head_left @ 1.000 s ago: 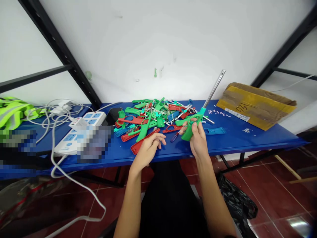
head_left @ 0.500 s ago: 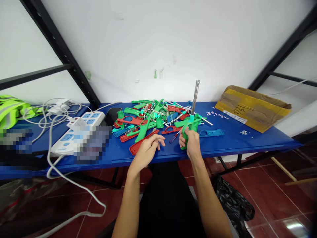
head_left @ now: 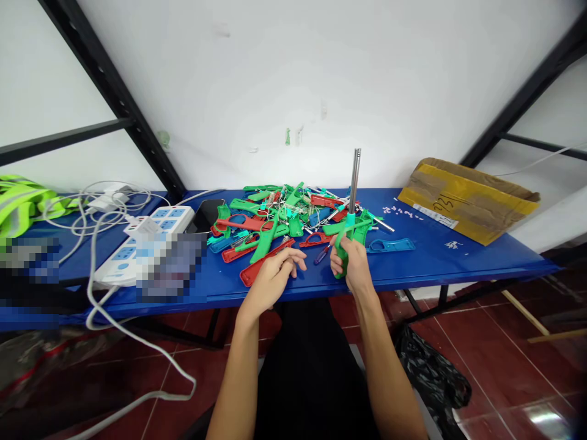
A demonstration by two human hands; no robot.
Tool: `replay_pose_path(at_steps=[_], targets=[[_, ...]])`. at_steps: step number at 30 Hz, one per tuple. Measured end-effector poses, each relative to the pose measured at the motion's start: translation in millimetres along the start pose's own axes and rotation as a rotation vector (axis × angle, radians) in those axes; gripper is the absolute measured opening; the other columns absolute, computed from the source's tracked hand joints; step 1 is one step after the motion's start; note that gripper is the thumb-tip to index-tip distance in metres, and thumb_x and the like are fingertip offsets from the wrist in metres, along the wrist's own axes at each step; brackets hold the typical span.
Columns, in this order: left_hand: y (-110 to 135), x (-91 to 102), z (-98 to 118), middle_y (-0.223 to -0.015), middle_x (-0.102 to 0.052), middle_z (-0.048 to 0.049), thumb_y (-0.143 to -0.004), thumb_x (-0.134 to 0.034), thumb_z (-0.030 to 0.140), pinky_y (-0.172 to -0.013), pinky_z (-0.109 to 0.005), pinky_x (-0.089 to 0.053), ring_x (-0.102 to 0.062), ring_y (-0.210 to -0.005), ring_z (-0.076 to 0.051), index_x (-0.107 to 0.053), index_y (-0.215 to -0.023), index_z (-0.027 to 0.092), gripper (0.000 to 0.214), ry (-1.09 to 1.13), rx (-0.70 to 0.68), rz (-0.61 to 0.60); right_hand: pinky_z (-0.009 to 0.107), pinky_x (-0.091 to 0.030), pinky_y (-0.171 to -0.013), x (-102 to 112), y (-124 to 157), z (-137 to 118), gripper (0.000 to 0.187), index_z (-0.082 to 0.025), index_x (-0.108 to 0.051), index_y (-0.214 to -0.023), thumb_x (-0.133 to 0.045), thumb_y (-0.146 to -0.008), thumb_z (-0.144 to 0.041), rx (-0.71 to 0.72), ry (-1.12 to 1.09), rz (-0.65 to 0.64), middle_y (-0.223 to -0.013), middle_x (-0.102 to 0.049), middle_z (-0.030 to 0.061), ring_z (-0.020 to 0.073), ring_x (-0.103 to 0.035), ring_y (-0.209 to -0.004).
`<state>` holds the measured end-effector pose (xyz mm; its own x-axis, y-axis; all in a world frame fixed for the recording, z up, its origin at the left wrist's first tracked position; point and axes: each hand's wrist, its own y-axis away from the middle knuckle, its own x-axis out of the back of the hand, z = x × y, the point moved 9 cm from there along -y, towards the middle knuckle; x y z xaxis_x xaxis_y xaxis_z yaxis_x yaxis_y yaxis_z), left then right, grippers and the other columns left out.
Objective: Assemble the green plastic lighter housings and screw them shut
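Note:
My right hand (head_left: 352,264) is closed round the green plastic handle of a long-nozzle lighter (head_left: 349,226), held upright so its silver metal tube points straight up. My left hand (head_left: 275,275) rests on the blue table (head_left: 422,260) near its front edge, fingers loosely curled and apart, holding nothing; it lies on the near end of a red handle shell (head_left: 257,267). Just beyond both hands lies a pile of green, red and blue handle shells and metal parts (head_left: 284,217). A small blue-red screwdriver (head_left: 321,253) lies between the hands.
A loose blue shell (head_left: 389,245) lies right of my right hand. A torn cardboard box (head_left: 468,198) sits at the table's right. White power strips (head_left: 137,244) and tangled cables occupy the left, beside a neon-yellow vest (head_left: 22,205). A black bag (head_left: 435,373) sits on the red tiled floor.
My right hand swung the lighter from leaning right to upright and drew it slightly nearer. My left hand stayed where it was.

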<state>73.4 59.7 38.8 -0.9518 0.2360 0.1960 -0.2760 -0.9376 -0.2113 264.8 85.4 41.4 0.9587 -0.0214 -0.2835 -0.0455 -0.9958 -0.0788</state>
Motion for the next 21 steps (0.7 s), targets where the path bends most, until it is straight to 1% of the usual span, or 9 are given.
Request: replay_pose_path(at_steps=[4,7,10,12,14,16,18,20,21], targets=[[0,0.6,0,-0.099,-0.077,-0.0051,-0.105,-0.045,0.028,-0.076,-0.032,-0.051,-0.064,-0.078,-0.017,-0.071,-0.116,0.019,0.030,-0.001,0.002,0.003,0.022,-0.037,-0.036,-2,-1,0,0.040,-0.027,-0.054,-0.086,-0.076,-0.089,-0.059,0.010,0.044,0.009,-0.053,-0.044,-0.0117,0.0085,-0.035,-0.037],[0,1.2,-1,-0.099,-0.077,-0.0049,-0.106,-0.046,0.027,-0.077,-0.032,-0.051,-0.064,-0.079,-0.018,-0.072,-0.116,0.020,0.029,-0.004,0.004,0.000,0.023,-0.041,-0.039,-2,-1,0,0.047,-0.028,-0.051,-0.088,-0.070,-0.092,-0.070,0.026,0.111,0.022,-0.056,-0.045,-0.0107,0.0095,-0.038,-0.039],[1,1.7,-3,-0.099,-0.077,-0.0050,-0.107,-0.046,0.028,-0.077,-0.032,-0.051,-0.064,-0.079,-0.018,-0.072,-0.117,0.020,0.029,-0.013,0.004,-0.005,0.028,-0.051,-0.047,19,-2,-12,0.056,-0.029,-0.050,-0.094,-0.062,-0.092,-0.083,0.076,0.245,0.083,-0.066,-0.057,-0.0065,0.0134,-0.051,-0.048],[1,1.9,-3,-0.100,-0.077,-0.0051,-0.108,-0.045,0.029,-0.078,-0.032,-0.051,-0.064,-0.080,-0.018,-0.072,-0.118,0.020,0.030,-0.019,-0.001,-0.009,0.032,-0.055,-0.054,53,-1,-36,0.058,-0.029,-0.049,-0.100,-0.061,-0.090,-0.085,0.133,0.383,0.178,-0.077,-0.066,-0.0026,0.0173,-0.060,-0.057],[1,1.7,-3,-0.101,-0.077,-0.0051,-0.108,-0.044,0.028,-0.078,-0.032,-0.051,-0.063,-0.081,-0.018,-0.071,-0.119,0.020,0.030,-0.021,-0.007,-0.015,0.040,-0.059,-0.063,100,1,-75,0.056,-0.029,-0.051,-0.103,-0.069,-0.088,-0.079,0.190,0.566,0.321,-0.086,-0.071,0.0015,0.0219,-0.065,-0.067],[2,0.2,-3,-0.101,-0.077,-0.0050,-0.107,-0.044,0.027,-0.079,-0.032,-0.051,-0.064,-0.082,-0.018,-0.071,-0.120,0.021,0.031,-0.030,-0.007,-0.029,0.056,-0.059,-0.087,152,5,-128,0.045,-0.028,-0.055,-0.099,-0.080,-0.086,-0.063,0.249,0.788,0.507,-0.091,-0.070,0.0084,0.0326,-0.070,-0.090],[2,-1.7,-2,-0.102,-0.078,-0.0049,-0.107,-0.044,0.026,-0.079,-0.033,-0.051,-0.065,-0.083,-0.019,-0.072,-0.119,0.022,0.031,-0.066,0.000,-0.043,0.075,-0.039,-0.112,200,7,-188,0.031,-0.028,-0.054,-0.094,-0.080,-0.090,-0.045,0.322,0.996,0.706,-0.108,-0.070,0.0185,0.0470,-0.062,-0.127],[2,-2.8,-2,-0.102,-0.079,-0.0042,-0.105,-0.045,0.025,-0.080,-0.033,-0.051,-0.066,-0.083,-0.019,-0.072,-0.119,0.023,0.031,-0.130,0.007,-0.044,0.081,-0.018,-0.120,235,-5,-239,0.022,-0.028,-0.053,-0.087,-0.071,-0.097,-0.032,0.360,1.175,0.785,-0.121,-0.070,0.0256,0.0529,-0.050,-0.147],[2,-3.2,-1,-0.102,-0.079,-0.0037,-0.105,-0.045,0.025,-0.080,-0.033,-0.051,-0.067,-0.083,-0.020,-0.073,-0.118,0.024,0.031,-0.171,0.008,-0.039,0.082,-0.016,-0.119,247,-16,-260,0.025,-0.028,-0.051,-0.081,-0.068,-0.100,-0.030,0.373,1.297,0.786,-0.121,-0.071,0.0280,0.0529,-0.050,-0.148]])
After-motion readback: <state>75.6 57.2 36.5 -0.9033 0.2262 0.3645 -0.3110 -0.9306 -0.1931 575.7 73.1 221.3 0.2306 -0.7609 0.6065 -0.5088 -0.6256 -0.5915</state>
